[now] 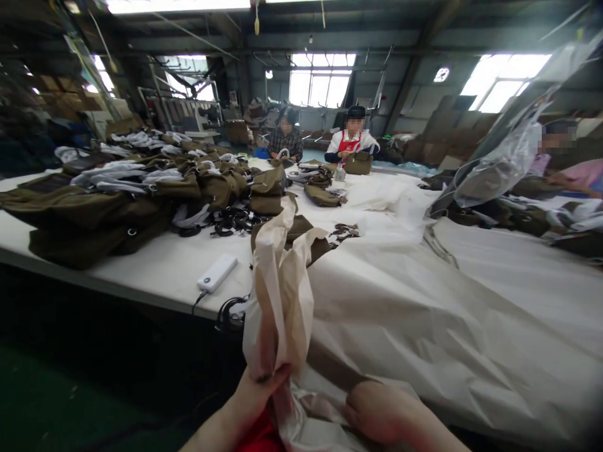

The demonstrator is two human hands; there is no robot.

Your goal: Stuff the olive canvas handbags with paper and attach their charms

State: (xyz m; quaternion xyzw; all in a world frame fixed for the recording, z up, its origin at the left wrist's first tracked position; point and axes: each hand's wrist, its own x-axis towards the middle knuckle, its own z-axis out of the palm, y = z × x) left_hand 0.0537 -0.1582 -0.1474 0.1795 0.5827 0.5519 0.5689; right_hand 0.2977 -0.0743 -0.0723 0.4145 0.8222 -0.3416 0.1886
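My left hand (259,392) is closed round a thin cream sheet (277,295), which stands up in folds above the thumb. Whether it is paper or plastic I cannot tell. My right hand (379,408) is curled into the crumpled sheet lower down, its fingertips partly hidden by the folds. To the right, a broad stretch of similar wrinkled sheeting (400,301) lies over the table and droops at its near edge. An olive-brown fabric piece (301,229) lies just behind the raised folds.
Olive bags with pale wrapped handles (188,185) are heaped on the table's left. A white power bank (217,274) with a cable lies near the front edge. Coiled black straps (235,221) are beyond. Two co-workers (351,141) sit opposite; clear plastic (499,157) hangs at right.
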